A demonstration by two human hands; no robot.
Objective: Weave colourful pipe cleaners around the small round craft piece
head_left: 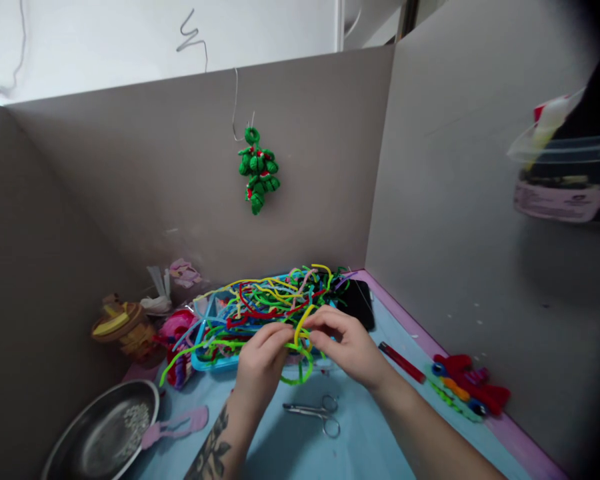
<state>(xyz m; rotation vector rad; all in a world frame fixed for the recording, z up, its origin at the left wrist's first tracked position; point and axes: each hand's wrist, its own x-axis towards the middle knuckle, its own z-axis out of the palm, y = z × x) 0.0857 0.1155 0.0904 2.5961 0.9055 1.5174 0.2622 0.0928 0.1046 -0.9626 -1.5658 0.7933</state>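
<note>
My left hand (265, 357) and my right hand (343, 340) are close together over the front of a blue tray, fingers pinched. Between them rises a bent yellow pipe cleaner (304, 321), its lower part gripped by the right fingertips. A light green pipe cleaner (305, 375) curls in a loop under the fingers, held at the left fingertips. Exactly where the two strands cross is hidden by the fingers. Behind the hands, the blue tray (200, 360) is heaped with pipe cleaners (265, 297) in many colours. Small scissors (315, 413) lie slightly open on the table below the hands.
A metal bowl (153, 400) with small white bits stands front left, beside a pink strip (180, 427). A red pen (403, 362), a black phone (357, 303) and a red fuzzy figure (473, 387) lie right. A green ornament (257, 170) hangs on the grey partition (320, 133).
</note>
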